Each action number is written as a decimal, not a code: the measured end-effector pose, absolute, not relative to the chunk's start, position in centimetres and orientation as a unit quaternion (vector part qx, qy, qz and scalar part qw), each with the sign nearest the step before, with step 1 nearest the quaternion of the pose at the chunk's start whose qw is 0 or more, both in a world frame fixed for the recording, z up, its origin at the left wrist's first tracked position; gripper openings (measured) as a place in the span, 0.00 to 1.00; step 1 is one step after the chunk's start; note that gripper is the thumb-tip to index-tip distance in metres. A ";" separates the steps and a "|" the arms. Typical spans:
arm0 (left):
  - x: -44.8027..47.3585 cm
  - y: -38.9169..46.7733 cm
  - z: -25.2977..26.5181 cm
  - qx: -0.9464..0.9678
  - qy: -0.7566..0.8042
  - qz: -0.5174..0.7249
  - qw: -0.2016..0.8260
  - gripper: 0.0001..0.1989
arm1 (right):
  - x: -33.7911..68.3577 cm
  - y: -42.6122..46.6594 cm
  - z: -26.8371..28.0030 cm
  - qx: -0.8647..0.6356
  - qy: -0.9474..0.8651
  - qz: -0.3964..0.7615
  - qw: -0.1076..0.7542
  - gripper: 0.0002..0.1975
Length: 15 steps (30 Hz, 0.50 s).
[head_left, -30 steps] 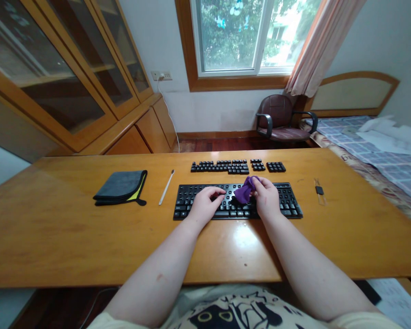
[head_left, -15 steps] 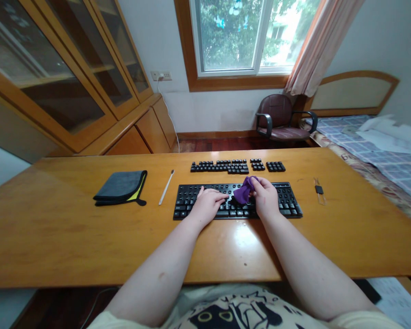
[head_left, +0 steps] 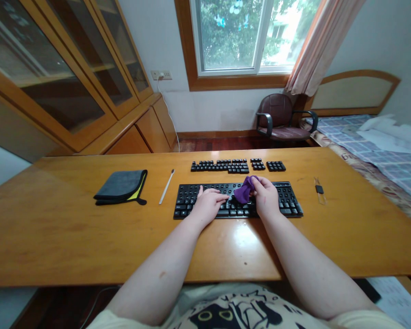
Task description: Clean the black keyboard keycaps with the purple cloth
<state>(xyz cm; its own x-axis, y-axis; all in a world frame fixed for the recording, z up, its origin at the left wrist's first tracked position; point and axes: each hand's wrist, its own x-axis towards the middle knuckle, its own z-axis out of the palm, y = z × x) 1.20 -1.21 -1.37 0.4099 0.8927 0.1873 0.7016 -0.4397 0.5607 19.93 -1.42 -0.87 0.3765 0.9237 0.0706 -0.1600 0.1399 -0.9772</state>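
Wooden table (head_left: 89, 246) spans the middle and lower frame; a window (head_left: 233, 36) is at upper centre, a cabinet (head_left: 89, 77) at upper left, and a chair (head_left: 277, 114) and bed (head_left: 373, 132) at upper right.

Keyboard (head_left: 238, 212): flat on the table at frame centre, long side across the picture, with caps absent from part of it. Expected handling: stiff, fairly light, smooth plastic. Lift by the two short ends; avoid load on the exposed key seats, which are probably the fragile part.

Cloth (head_left: 243, 193): purple, bunched, over the centre of the keyboard. Expected handling: soft, limp, very light, unlikely to slip. Grip at a gathered fold near the working end. Contact between its lower edge and the keys cannot be confirmed.

Right hand (head_left: 267, 198): fingers closed in a pinch on the upper right of the cloth; no gap visible.

Left hand (head_left: 208, 204): fingers extended and close together, thumb spread apart, laid over the left-centre keys; nothing visible in the grasp. Applied pressure cannot be determined.

Adjacent items: loose keycaps (head_left: 220, 166) in groups above the keyboard; brush (head_left: 166, 186) and folded towel (head_left: 119, 185) at left; puller (head_left: 319, 189) at right.
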 end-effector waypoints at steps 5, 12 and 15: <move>1.3 -1.3 -1.3 0.814 0.495 0.238 0.191 0.10 | 19.9 -1.4 -0.7 -0.515 -0.373 0.410 0.654 0.16; 1.2 -1.7 -0.7 0.844 0.469 0.208 0.155 0.08 | 20.0 -1.3 -0.9 -0.513 -0.364 0.415 0.657 0.15; 1.2 -2.3 0.0 0.862 0.450 0.209 0.105 0.07 | 20.0 -1.3 -1.0 -0.510 -0.365 0.416 0.659 0.14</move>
<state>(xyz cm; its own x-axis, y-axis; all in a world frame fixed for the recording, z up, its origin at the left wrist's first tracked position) 1.23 -2.27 -0.01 0.5070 0.8200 0.2656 0.7327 -0.5723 0.3682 20.01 -1.33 -1.04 0.3875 0.9201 0.0565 -0.1767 0.1343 -0.9751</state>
